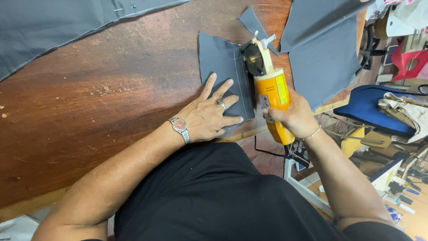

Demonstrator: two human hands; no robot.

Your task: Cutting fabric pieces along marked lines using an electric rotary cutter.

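A: From the head view, where do your hands sit?

B: Your left hand point(208, 117) lies flat, fingers spread, pressing a small grey cloth point(223, 67) onto the worktop point(102, 93). It grips nothing. Your right hand point(293, 117) is clenched round the yellow body of a cutter point(269, 82), whose round blade end stands at the cloth's right edge, touching it or just beside it.

A: How will the cloth handle?

B: I judge it light, soft and limp, apt to slide or bunch on polished wood unless your palm pins it. It looks best held flat, close to the cut line, with your fingertips well to the left of the blade.

A: And the cutter?

B: Rigid, probably fairly heavy toward the blade end. Your grip sits on the lower half of the body, which seems the right place. A dark cord hangs down from it below the worktop edge.

A: What about the surface?

B: Dark red-brown wood, glossy, scuffed in places. A big grey sheet point(58, 27) covers the far left corner, with pins in it. Another grey piece point(323, 58) lies right of the cutter, and a small scrap point(252, 21) beyond it.

A: And the room?

B: Crowded on the right: a blue cushion point(370, 105), a beige garment point(405, 111), a red stool point(412, 62), and assorted tools lower down.
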